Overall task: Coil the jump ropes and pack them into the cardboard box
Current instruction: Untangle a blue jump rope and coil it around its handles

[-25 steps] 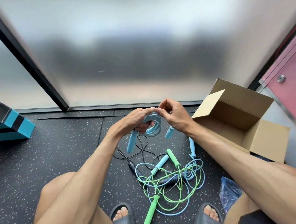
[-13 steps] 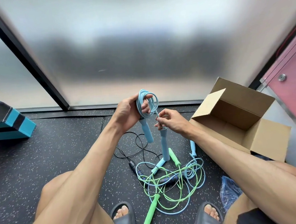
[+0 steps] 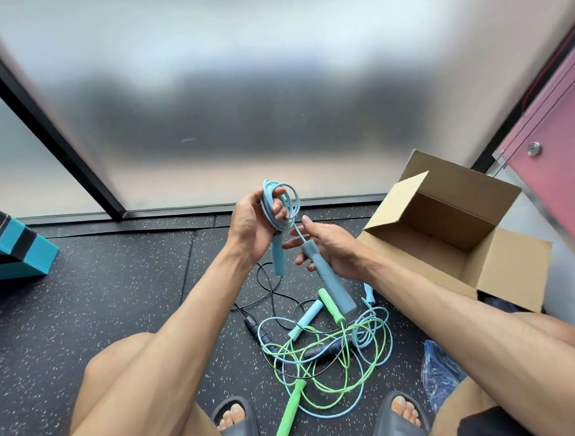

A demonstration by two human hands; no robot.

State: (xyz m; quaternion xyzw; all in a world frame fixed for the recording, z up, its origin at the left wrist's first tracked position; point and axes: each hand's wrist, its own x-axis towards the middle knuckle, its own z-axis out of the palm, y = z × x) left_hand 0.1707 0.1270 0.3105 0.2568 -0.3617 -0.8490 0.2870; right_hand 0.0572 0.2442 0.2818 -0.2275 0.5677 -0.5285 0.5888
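Noted left of open cardboard box (image 3: 511, 270): left hand (image 3: 249, 227) clenched round glossy looped blue rope coil (image 3: 279, 198), right hand (image 3: 335, 245), fingers near-straight, cradling ribbed cylindrical handle (image 3: 331, 283).

Nothing legible anywhere: no text, label, brand, number or sign to read, not even on the plain brown flaps of the cardboard box (image 3: 454, 185).
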